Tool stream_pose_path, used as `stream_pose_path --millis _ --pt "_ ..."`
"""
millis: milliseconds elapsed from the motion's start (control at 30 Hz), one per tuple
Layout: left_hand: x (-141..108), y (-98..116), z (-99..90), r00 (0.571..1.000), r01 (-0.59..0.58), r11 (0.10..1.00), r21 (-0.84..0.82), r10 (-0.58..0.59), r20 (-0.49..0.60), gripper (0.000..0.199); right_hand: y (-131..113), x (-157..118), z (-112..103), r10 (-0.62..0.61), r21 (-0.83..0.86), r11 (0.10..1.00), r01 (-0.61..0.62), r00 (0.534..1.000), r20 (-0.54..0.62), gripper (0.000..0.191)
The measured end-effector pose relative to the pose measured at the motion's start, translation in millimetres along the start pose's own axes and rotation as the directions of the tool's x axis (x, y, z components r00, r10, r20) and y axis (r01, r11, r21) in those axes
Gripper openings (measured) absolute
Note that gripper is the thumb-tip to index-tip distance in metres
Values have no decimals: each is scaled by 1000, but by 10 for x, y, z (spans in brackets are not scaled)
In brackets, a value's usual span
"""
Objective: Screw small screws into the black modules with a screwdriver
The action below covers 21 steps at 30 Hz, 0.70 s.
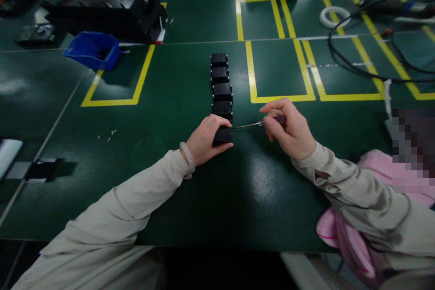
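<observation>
My left hand (210, 138) is closed round the nearest black block (222, 136), thumb on its near side and fingers over its far side. Several more black blocks (222, 91) with small shiny screws on their sides stand in a column beyond it. My right hand (288, 129) grips the clear purplish handle of a screwdriver (261, 123). Its thin shaft points left, and the tip reaches the right side of the held block. Whether the tip sits on a screw is too small to tell.
Several small screws (112, 132) lie on the green table (190, 208) at left. Further back are a blue bin (93, 50) and a black rack (102, 9). A tape roll (335, 17), black cables and pink cloth (377, 167) are at right. Another person's arm shows top left.
</observation>
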<state>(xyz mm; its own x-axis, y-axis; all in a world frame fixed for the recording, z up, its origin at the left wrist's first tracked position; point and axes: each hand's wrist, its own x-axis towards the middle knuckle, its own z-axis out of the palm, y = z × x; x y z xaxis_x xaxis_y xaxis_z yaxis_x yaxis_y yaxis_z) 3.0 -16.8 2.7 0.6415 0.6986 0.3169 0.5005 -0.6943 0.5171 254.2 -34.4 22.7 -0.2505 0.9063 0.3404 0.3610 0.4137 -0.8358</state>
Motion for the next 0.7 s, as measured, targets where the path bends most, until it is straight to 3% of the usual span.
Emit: stream_pose_path --millis 700 --pt "-1 -10 2 1000 15 1000 3 -15 10 36 -1 -1 11 4 13 1000 -4 1000 -13 11"
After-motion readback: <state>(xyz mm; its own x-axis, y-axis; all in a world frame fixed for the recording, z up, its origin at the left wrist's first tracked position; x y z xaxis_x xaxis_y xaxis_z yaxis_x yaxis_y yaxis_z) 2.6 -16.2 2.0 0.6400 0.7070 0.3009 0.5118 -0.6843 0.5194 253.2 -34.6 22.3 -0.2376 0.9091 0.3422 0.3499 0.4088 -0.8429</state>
